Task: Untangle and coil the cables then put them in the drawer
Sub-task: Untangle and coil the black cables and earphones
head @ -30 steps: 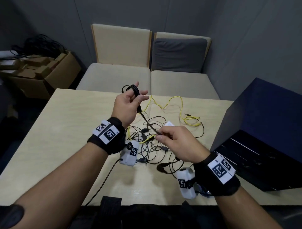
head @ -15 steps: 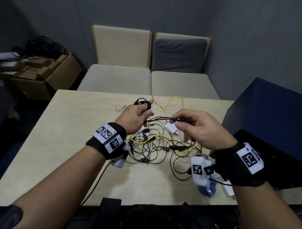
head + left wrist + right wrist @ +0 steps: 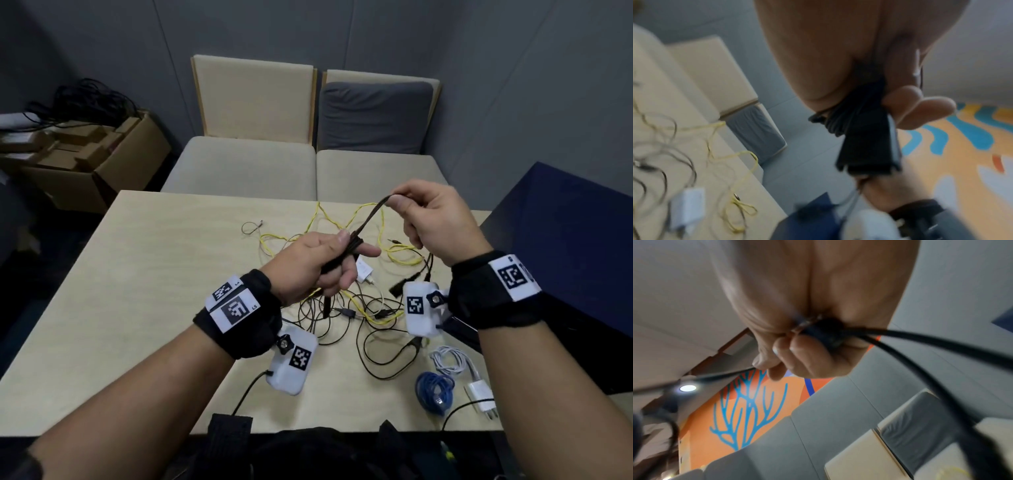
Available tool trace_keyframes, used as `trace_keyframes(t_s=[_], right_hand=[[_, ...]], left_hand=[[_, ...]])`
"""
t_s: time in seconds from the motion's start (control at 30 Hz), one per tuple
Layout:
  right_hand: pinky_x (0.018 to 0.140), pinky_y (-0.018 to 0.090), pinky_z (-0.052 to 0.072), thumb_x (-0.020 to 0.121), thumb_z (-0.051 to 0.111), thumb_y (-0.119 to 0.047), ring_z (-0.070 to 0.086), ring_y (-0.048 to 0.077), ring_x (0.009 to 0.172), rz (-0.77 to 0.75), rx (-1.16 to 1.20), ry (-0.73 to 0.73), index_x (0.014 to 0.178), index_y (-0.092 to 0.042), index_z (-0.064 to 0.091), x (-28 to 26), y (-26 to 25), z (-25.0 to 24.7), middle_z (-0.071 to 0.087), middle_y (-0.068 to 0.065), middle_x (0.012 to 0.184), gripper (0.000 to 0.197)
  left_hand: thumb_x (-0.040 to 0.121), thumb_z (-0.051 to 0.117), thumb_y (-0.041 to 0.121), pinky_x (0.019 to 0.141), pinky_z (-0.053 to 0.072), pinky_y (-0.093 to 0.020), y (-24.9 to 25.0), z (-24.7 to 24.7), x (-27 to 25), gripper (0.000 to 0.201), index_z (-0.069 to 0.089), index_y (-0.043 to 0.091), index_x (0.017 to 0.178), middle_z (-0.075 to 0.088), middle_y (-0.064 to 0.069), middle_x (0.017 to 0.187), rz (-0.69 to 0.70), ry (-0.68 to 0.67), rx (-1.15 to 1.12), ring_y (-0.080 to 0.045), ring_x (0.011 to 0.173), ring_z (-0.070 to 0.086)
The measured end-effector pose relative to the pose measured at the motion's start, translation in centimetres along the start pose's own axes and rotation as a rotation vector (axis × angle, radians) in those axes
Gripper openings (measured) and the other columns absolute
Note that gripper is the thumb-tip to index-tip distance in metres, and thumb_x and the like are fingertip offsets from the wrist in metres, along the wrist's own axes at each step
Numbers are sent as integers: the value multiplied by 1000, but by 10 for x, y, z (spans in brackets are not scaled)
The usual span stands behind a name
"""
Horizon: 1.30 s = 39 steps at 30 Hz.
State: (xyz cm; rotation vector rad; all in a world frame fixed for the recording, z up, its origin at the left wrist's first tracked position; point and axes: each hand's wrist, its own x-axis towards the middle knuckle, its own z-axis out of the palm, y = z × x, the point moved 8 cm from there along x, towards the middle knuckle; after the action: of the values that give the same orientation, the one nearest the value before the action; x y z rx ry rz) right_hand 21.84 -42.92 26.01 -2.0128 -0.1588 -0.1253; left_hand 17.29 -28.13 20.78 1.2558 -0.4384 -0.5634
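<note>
**Two hands hold one black cable up over the pile**

The left hand [image 3: 317, 265] is above the pale wooden counter [image 3: 137, 291]. Its grip is clenched round a small bunch of thin black cable [image 3: 346, 253], with the first finger sticking out straight. From that bunch the same black cable runs up and to the right. The right hand [image 3: 435, 222] pinches it there between thumb and finger, higher than the left hand. In the right wrist view two black strands come out of that pinch.

Under the hands, a messy pile of thin black wires [image 3: 342, 325] lies on the counter. A long yellow cable [image 3: 346, 219] winds through the pile and past it toward the far edge. A small white plug block [image 3: 364, 274] sits in the pile.

Near the front right corner lie a coiled blue cable [image 3: 433, 390] and a white charger with its white cord [image 3: 478, 394]. They are close together, apart from the pile. A dark blue cabinet [image 3: 565, 240] stands to the right of the counter.
</note>
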Motion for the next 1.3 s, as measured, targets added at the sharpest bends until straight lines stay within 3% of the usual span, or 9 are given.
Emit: trace_keyframes(t_s=[0.23,0.4,0.6,0.73,0.83,1.0,1.1,1.17,1.3], right_hand=[[41,24,30,98,52,-20,36,16,37,100,99,-43,70,-19,58,-6,44,41,41,-2,53,28],[41,20,29,100,44,-33,37,7,42,127,73,-129,77,-23,56,-31,62,79,48,-2,57,28],[58,26,40,95,55,-26,49,4,54,58,-135,-257,84,-33,52,-57,59,113,53,-10,60,13],[66,38,48,98,49,-28,57,20,62,20,-257,-335,88,-28,53,-70,56,119,56,-6,60,10],[67,36,40,99,45,-29,55,25,77,-66,-423,-405,92,-23,50,-78,43,124,60,0,76,11],[71,42,48,98,44,-33,56,29,91,-190,-678,-506,82,-25,38,-84,7,123,61,5,92,19],[72,43,49,96,45,-36,58,26,91,-230,-738,-484,86,-24,48,-79,-12,106,60,0,91,16],[75,44,49,95,46,-35,59,27,91,-316,-734,-438,93,-26,56,-71,-24,93,61,0,92,14],[70,45,51,88,39,-46,60,26,83,-409,-633,-337,95,-24,62,-55,-37,75,56,-1,89,33]], left_hand=[[93,35,33,42,37,-18,25,-8,6,44,60,-1,107,49,1,52,154,128,-354,-1,32,27],[103,24,29,48,43,-20,34,-28,12,44,55,-2,111,48,3,56,219,271,-415,-4,36,32],[103,27,22,60,50,-23,28,-55,15,34,50,0,116,55,3,65,247,416,-419,-7,47,42],[104,29,19,60,49,-23,26,-76,13,30,52,1,112,54,2,65,267,519,-419,-8,48,42],[103,32,16,63,48,-25,21,-81,12,26,51,1,112,56,2,65,264,562,-243,-9,48,46],[99,44,7,63,47,-26,3,-65,12,14,56,9,106,62,-2,72,154,463,211,-13,56,58],[98,50,12,64,46,-32,-9,-54,11,10,60,8,99,63,-2,72,25,304,425,-13,59,58],[98,49,23,62,45,-36,-15,-45,8,22,61,9,86,63,-3,69,-36,172,572,-17,61,56],[103,28,38,54,41,-30,-26,-16,0,55,63,13,68,60,-9,57,-195,-42,284,-20,43,52]])
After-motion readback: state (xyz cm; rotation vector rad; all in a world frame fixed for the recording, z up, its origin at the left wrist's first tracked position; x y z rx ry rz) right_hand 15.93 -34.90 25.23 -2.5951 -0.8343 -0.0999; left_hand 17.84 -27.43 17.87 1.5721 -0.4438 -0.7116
